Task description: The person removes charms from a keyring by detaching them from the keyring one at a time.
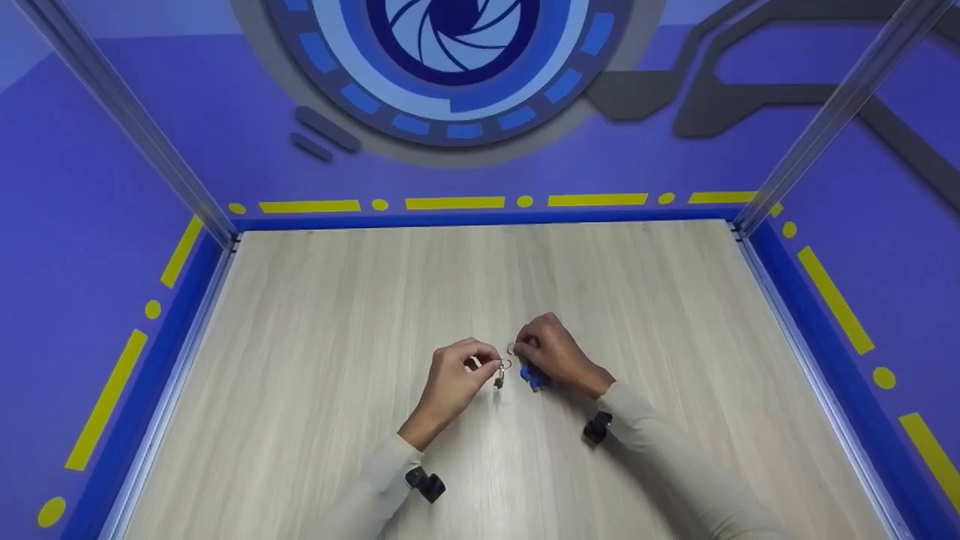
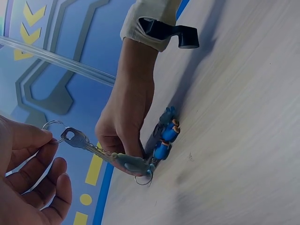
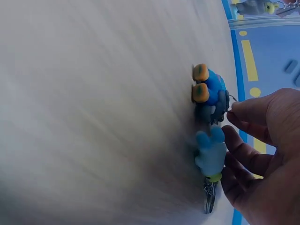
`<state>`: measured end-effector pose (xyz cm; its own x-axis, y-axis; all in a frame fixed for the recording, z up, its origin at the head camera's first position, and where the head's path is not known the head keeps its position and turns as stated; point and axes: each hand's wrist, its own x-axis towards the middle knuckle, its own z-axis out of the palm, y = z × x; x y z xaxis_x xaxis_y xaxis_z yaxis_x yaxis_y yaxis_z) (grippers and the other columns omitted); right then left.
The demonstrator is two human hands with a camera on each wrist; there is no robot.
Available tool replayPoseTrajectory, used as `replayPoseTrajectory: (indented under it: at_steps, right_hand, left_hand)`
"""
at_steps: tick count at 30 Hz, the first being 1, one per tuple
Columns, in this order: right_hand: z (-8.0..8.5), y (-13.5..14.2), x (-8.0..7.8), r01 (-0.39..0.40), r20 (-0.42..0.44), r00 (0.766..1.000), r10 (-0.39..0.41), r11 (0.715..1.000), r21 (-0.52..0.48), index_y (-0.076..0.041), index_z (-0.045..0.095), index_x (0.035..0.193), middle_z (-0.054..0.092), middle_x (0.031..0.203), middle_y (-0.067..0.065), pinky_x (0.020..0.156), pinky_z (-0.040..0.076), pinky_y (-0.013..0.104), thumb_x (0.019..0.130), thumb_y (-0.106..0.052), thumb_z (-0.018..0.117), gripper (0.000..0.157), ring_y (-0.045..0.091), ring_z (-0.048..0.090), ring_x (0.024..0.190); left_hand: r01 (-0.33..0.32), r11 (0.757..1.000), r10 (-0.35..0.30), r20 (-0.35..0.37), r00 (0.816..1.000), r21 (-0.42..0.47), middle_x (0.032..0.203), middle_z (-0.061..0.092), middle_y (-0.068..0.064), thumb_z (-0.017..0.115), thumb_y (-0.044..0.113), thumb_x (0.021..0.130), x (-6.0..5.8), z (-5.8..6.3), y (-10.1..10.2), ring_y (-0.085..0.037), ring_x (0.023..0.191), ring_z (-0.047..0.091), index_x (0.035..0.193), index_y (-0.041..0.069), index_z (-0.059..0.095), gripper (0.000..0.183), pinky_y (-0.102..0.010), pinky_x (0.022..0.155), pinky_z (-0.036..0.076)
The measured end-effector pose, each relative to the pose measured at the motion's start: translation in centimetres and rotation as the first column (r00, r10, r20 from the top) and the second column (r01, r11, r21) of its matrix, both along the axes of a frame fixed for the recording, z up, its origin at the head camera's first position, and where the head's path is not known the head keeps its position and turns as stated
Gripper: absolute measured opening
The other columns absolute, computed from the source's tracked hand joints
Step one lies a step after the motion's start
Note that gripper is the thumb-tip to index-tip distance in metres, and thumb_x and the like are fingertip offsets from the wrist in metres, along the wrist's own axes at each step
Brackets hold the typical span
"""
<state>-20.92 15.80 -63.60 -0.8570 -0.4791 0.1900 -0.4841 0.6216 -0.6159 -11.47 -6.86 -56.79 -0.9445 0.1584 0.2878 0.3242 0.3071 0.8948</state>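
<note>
In the head view my left hand [image 1: 456, 375] pinches a metal split ring [image 2: 52, 127] between thumb and fingertip. A silver key [image 2: 77, 138] is on that ring, with a small chain and a grey figurine [image 3: 255, 7] dangling below. Close by on the right, my right hand [image 1: 553, 349] pinches a thin ring [image 1: 511, 349]. Beneath its fingers is a blue figurine with orange feet [image 3: 211, 89], beside a light blue figurine [image 3: 211, 154] with metal rings [image 3: 210, 197] at its end. The two hands are apart, and whether the right figurines touch the table is unclear.
A pale wood-grain table [image 1: 337, 300] lies under both hands. Blue panels with yellow markings [image 1: 454, 203] and metal posts [image 1: 814, 124] enclose it at the back and sides. Black cameras [image 1: 426, 484] are strapped on both sleeved wrists.
</note>
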Motion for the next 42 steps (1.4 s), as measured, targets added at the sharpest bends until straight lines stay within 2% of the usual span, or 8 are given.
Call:
replayPoseTrajectory:
  at_steps: [5,9,19,24,27,32,36,42]
  right_hand:
    - [0.3,-0.4,-0.2,-0.033,-0.011,0.999,0.033,0.999,-0.011,-0.008,0.082,0.084,0.069,0.079,-0.001,0.095,0.045,0.049,0.095,-0.008,0.083,0.011,0.024,0.058,0.089]
    - [0.3,-0.6,-0.3,-0.040,-0.025,0.999,0.040,0.999,0.001,-0.008,0.082,0.084,0.070,0.078,-0.001,0.095,0.046,0.049,0.094,-0.006,0.083,0.010,0.023,0.059,0.087]
    - [0.4,-0.7,-0.9,0.025,0.018,0.999,-0.026,0.999,0.036,-0.008,0.083,0.085,0.071,0.078,-0.002,0.095,0.048,0.047,0.096,-0.008,0.082,0.011,0.022,0.059,0.089]
    - [0.8,-0.1,-1.0,0.031,0.054,0.998,-0.032,0.999,0.009,-0.007,0.082,0.087,0.071,0.079,-0.002,0.082,0.051,0.041,0.096,-0.005,0.079,0.010,0.018,0.060,0.082]
    - [1.1,0.4,-0.9,0.032,0.083,0.996,-0.031,0.999,-0.008,-0.007,0.082,0.090,0.071,0.081,-0.001,0.078,0.051,0.039,0.097,-0.004,0.076,0.009,0.017,0.060,0.081]
    - [1.6,1.5,-0.3,0.036,0.100,0.994,-0.032,0.999,-0.032,-0.006,0.081,0.092,0.072,0.084,-0.001,0.081,0.052,0.039,0.098,-0.004,0.074,0.009,0.017,0.061,0.084]
    - [2.2,2.2,0.4,0.040,0.096,0.995,-0.034,0.997,-0.065,-0.003,0.080,0.093,0.075,0.089,0.003,0.087,0.054,0.045,0.098,-0.001,0.074,0.008,0.022,0.066,0.089]
    - [3.1,3.0,1.6,0.059,0.077,0.996,-0.053,0.994,-0.088,-0.004,0.080,0.094,0.076,0.096,0.007,0.093,0.052,0.051,0.099,-0.004,0.076,0.006,0.029,0.066,0.099]
  left_hand:
    - [0.003,1.000,-0.003,-0.014,1.000,0.003,0.088,0.076,0.007,0.083,0.000,0.094,-0.1,0.1,0.1,-0.009,0.084,0.069,0.093,0.008,0.082,0.008,-0.041,0.076,0.059]
    - [0.010,1.000,-0.010,-0.023,1.000,0.000,0.089,0.076,0.006,0.082,-0.001,0.095,-0.1,0.1,0.2,-0.009,0.085,0.069,0.095,0.006,0.082,0.007,-0.045,0.076,0.060]
    - [0.012,1.000,-0.012,-0.013,1.000,-0.003,0.088,0.075,0.007,0.083,0.002,0.096,-0.1,-0.1,0.4,-0.008,0.084,0.069,0.093,0.011,0.082,0.010,-0.040,0.076,0.059]
    - [0.009,1.000,-0.009,0.001,1.000,-0.010,0.088,0.075,0.009,0.083,0.002,0.096,-0.2,-0.1,0.5,-0.008,0.084,0.069,0.093,0.012,0.082,0.010,-0.037,0.076,0.058]
    - [0.005,1.000,-0.005,0.007,1.000,-0.013,0.088,0.075,0.009,0.083,0.001,0.095,-0.3,-0.1,0.5,-0.008,0.084,0.069,0.093,0.010,0.082,0.009,-0.037,0.076,0.058]
    - [0.008,1.000,-0.008,0.002,1.000,-0.016,0.089,0.075,0.009,0.082,0.001,0.095,-0.4,-0.2,0.5,-0.009,0.085,0.069,0.094,0.010,0.082,0.009,-0.035,0.076,0.058]
    - [0.014,1.000,-0.014,0.004,1.000,-0.016,0.090,0.075,0.010,0.082,0.001,0.096,-0.4,-0.2,0.5,-0.009,0.086,0.069,0.094,0.015,0.082,0.014,-0.035,0.077,0.058]
    - [0.019,1.000,-0.019,0.007,1.000,-0.008,0.090,0.075,0.009,0.082,0.000,0.096,-0.3,-0.1,0.7,-0.009,0.086,0.069,0.094,0.013,0.082,0.012,-0.035,0.077,0.058]
